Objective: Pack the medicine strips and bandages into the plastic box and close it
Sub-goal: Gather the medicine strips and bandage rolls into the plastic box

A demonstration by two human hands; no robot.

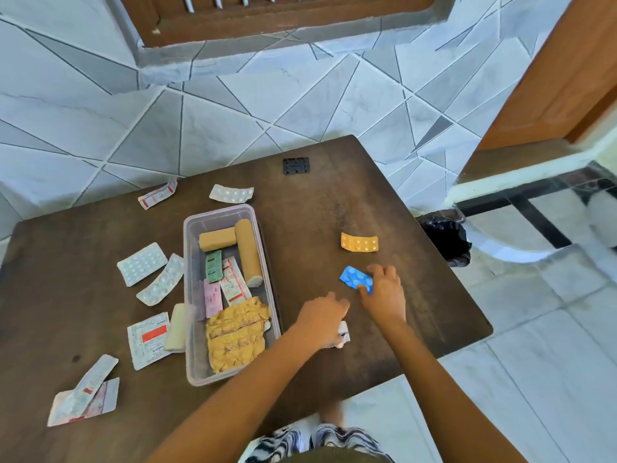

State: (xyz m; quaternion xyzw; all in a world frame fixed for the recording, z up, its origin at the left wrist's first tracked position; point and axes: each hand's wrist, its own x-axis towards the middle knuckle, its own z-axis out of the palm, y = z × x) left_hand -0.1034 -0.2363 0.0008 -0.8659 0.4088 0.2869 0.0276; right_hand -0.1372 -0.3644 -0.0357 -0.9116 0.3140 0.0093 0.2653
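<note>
Right hand (pixel 384 292) pinching blue blister strip (pixel 355 279) near tabletop's (pixel 334 202) right edge. Left hand (pixel 322 317) closed over white strip (pixel 343 334) just beside. Lidless plastic box (pixel 200 362) mid-tabletop, holding tan bandage rolls (pixel 247 252) and gold strips (pixel 237 335). Orange strip (pixel 359 242) beyond, toward right edge.

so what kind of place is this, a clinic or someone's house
Most likely a home, not a clinic: a worn brown table stands against a tiled wall under a wooden window frame, with a wooden door at the right and household tile flooring.
</note>
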